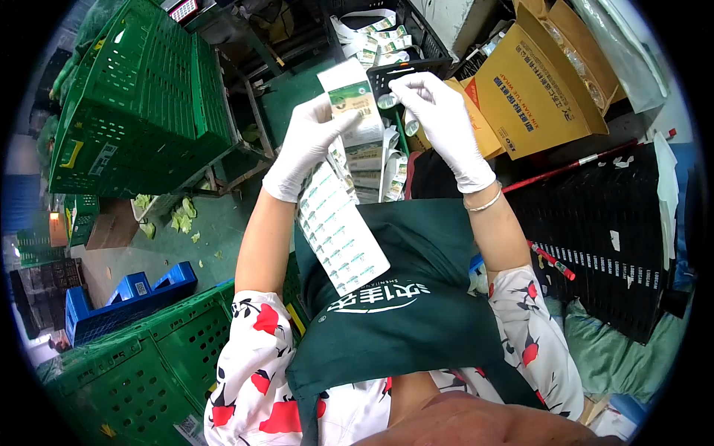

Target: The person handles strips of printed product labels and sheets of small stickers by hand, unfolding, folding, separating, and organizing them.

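White gloves cover both hands. My left hand (pixel 316 141) is closed round a stack of printed labels (pixel 352 104), its thumb on the front. A long label sheet (pixel 338 227) with rows of green print hangs below it against the dark green apron (pixel 401 297). To the right, my right hand (pixel 440 119) pinches a small round sticker (pixel 387 100) between thumb and forefinger. Another small sticker (pixel 411 127) hangs just below those fingers. Behind the hands, more label bundles (pixel 366 167) lie in a container.
Stacked green crates (pixel 141 97) stand at the upper left, more green crates (pixel 160 357) at the lower left beside a blue pallet (pixel 130 297). A black crate (pixel 439 56) of labels is ahead. Cardboard boxes (pixel 532 89) and black crates (pixel 595 230) stand right.
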Action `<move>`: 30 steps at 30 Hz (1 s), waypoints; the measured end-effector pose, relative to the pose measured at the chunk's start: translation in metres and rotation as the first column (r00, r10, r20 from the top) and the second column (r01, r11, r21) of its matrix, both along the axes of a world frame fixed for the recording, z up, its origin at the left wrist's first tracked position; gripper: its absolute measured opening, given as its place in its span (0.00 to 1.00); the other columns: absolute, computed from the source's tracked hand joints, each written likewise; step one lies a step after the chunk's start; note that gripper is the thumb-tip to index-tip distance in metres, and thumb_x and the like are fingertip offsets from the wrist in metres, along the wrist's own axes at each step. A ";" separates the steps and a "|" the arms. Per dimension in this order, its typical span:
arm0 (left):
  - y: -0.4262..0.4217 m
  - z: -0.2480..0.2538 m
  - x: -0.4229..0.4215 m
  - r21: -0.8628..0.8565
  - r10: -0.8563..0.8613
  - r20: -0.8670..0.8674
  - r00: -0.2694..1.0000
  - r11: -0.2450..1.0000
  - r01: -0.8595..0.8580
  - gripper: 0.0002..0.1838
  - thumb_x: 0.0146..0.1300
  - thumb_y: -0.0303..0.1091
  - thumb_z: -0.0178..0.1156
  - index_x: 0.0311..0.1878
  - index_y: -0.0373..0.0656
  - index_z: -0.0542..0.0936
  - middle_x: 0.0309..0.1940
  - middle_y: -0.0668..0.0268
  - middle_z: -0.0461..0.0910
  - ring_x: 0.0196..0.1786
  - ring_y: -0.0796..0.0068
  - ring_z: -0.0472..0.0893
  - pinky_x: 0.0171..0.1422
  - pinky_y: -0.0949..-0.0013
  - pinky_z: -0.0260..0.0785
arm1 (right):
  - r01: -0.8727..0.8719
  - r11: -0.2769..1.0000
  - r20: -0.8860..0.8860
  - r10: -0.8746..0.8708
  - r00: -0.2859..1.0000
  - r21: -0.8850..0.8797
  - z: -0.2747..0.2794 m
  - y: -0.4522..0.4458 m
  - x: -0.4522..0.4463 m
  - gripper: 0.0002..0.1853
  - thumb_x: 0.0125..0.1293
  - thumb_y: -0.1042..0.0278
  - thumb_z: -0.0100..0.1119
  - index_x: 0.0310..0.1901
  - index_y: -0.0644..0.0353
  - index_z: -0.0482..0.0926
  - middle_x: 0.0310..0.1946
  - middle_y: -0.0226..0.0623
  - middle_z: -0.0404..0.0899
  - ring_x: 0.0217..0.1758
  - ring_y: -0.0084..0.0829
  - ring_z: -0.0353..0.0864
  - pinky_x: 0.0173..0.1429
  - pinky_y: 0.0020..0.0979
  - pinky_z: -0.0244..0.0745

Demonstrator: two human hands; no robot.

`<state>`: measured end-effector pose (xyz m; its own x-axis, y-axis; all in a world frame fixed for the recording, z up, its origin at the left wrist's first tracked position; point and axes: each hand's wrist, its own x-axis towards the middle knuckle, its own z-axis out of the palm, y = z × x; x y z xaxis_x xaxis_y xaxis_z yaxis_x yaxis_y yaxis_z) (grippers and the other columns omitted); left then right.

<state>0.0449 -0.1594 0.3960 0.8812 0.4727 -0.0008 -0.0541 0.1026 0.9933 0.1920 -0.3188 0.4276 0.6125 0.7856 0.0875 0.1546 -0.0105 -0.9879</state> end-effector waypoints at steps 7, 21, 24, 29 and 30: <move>-0.012 0.001 0.002 0.029 -0.083 -0.029 0.996 0.996 0.084 0.19 0.66 0.32 0.67 0.57 0.32 0.80 0.47 0.65 0.85 0.46 0.82 0.81 0.55 0.73 0.75 | 0.183 0.983 0.427 -0.165 0.889 -0.001 -0.007 0.018 -0.016 0.17 0.61 0.61 0.72 0.45 0.61 0.80 0.32 0.35 0.84 0.30 0.22 0.82 0.39 0.27 0.79; 0.003 0.006 -0.001 -0.035 -0.017 0.079 0.997 0.999 0.019 0.23 0.67 0.29 0.64 0.64 0.32 0.76 0.52 0.63 0.83 0.52 0.79 0.80 0.60 0.72 0.72 | -0.028 1.000 0.224 0.026 0.974 0.006 -0.004 -0.009 0.005 0.17 0.62 0.69 0.69 0.52 0.63 0.80 0.41 0.31 0.82 0.46 0.20 0.79 0.55 0.24 0.73; -0.009 0.007 0.001 -0.035 -0.033 0.034 0.999 0.999 0.035 0.24 0.66 0.28 0.65 0.64 0.32 0.76 0.52 0.64 0.83 0.51 0.81 0.80 0.59 0.74 0.72 | 0.031 0.992 0.245 -0.062 0.967 0.126 -0.002 0.001 0.000 0.17 0.62 0.72 0.68 0.52 0.64 0.79 0.44 0.34 0.82 0.48 0.22 0.80 0.56 0.26 0.74; -0.016 0.011 -0.001 -0.053 -0.080 0.022 0.997 0.995 0.081 0.22 0.66 0.27 0.64 0.63 0.31 0.77 0.51 0.64 0.84 0.50 0.81 0.80 0.59 0.73 0.72 | 0.204 0.973 0.503 -0.232 0.833 0.112 -0.008 0.014 -0.012 0.18 0.59 0.69 0.72 0.48 0.62 0.79 0.41 0.37 0.81 0.44 0.27 0.83 0.53 0.29 0.78; -0.014 0.011 -0.004 -0.066 -0.083 0.014 0.996 0.994 0.084 0.22 0.67 0.27 0.63 0.62 0.31 0.77 0.51 0.64 0.84 0.50 0.81 0.80 0.59 0.73 0.72 | 0.266 0.960 0.516 -0.271 0.813 0.085 -0.007 0.014 -0.013 0.19 0.58 0.66 0.73 0.49 0.62 0.78 0.41 0.37 0.80 0.42 0.26 0.83 0.50 0.28 0.79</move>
<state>0.0409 -0.1729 0.4067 0.9177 0.3967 -0.0194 -0.0538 0.1726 0.9835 0.1794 -0.3047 0.4204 0.6615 0.5945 0.4572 0.6347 -0.1191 -0.7635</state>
